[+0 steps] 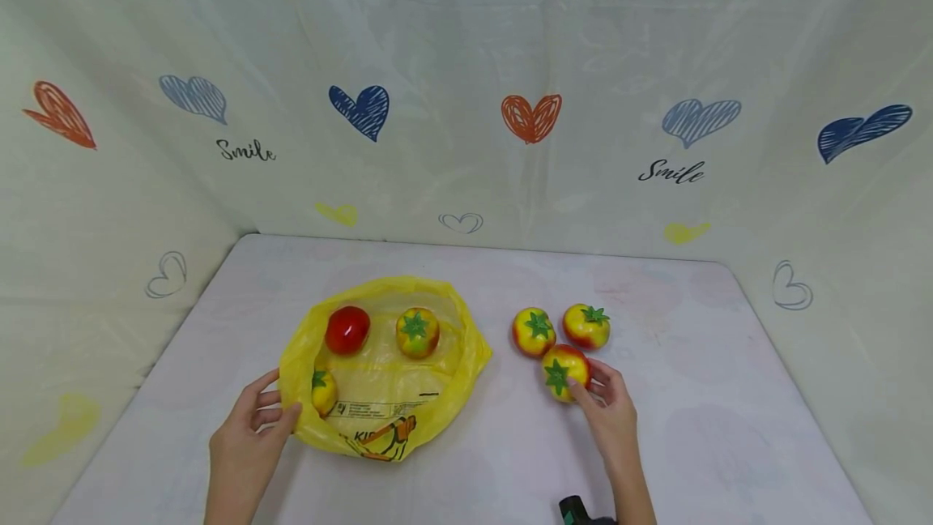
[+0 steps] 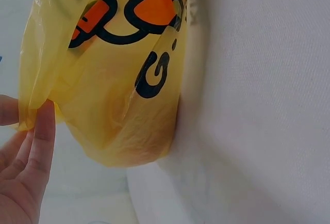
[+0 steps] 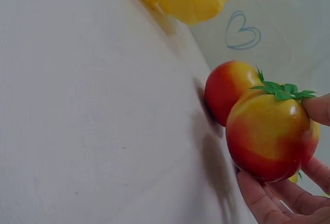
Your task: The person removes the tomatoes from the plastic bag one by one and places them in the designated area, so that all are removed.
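Observation:
A yellow plastic bag (image 1: 466, 395) lies with its mouth spread open on the table. My left hand (image 1: 251, 436) pinches its left rim between thumb and fingers, which the left wrist view shows close up. Inside the bag are a shiny red fruit (image 1: 347, 330), a yellow-orange tomato with a green leafy top (image 1: 418, 333) and, partly hidden by the rim, a yellow one (image 1: 324, 392). To the right, my right hand (image 1: 608, 407) grips a red-and-yellow toy tomato (image 3: 268, 136), thumb near its green top. In the right wrist view it appears raised slightly off the table.
Two more red-and-yellow tomatoes stand just beyond the right hand, one at left (image 1: 534, 332) and one at right (image 1: 586, 326). A dark object (image 1: 576, 510) shows near the right wrist at the bottom. Behind the white table (image 1: 692, 395) hangs a pale curtain (image 1: 452, 39) printed with hearts.

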Demonstrator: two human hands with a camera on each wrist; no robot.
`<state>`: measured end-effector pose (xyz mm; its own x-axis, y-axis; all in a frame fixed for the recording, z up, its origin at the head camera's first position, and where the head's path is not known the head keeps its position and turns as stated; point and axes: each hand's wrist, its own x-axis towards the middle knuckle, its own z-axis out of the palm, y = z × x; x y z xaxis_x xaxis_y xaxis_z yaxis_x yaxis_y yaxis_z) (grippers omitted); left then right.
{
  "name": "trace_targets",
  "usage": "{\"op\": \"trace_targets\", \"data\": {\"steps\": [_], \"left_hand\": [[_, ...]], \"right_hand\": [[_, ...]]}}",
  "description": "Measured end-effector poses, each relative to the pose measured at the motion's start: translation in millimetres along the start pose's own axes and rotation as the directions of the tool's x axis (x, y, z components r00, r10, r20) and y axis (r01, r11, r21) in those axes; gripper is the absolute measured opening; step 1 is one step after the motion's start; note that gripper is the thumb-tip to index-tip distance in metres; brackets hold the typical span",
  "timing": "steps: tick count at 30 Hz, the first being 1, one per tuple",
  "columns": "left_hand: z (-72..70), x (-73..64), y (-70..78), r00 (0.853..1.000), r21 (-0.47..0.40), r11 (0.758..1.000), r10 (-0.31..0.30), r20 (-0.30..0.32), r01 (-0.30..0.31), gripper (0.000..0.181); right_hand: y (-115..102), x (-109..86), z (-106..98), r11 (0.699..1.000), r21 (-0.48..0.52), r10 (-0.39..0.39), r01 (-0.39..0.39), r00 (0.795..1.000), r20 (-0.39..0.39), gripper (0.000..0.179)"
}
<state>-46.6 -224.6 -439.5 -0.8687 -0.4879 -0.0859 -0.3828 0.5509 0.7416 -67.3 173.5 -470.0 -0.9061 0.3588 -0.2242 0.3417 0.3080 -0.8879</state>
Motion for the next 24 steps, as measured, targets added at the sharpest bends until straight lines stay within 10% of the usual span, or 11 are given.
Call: {"op": "trace_targets", "data": {"steps": [8,18,24], "left_hand": [[-9.3,-11.2,23.0,0.999,0.007,1.000,-0.023,0.026,0.023,0.055],[28.5,35.2,-68.6,0.999,0.084,0.996,0.036,-0.024,-0.034,0.063],[10.1,15.9,-27.8,1.000,0.043,0.999,-0.015,0.027,0.014,0.061]], "right_hand": [[8,6.9,-4,0.999,-0.024,0.031,-0.032,0.999,-0.008,0.058],[11,13.2,-8,0.997,0.000,0.077,-0.077,0.997,-0.003,0.057],[13,15.4,-9,0.996,-0.015,0.085,-0.085,0.996,0.000,0.055]]}}
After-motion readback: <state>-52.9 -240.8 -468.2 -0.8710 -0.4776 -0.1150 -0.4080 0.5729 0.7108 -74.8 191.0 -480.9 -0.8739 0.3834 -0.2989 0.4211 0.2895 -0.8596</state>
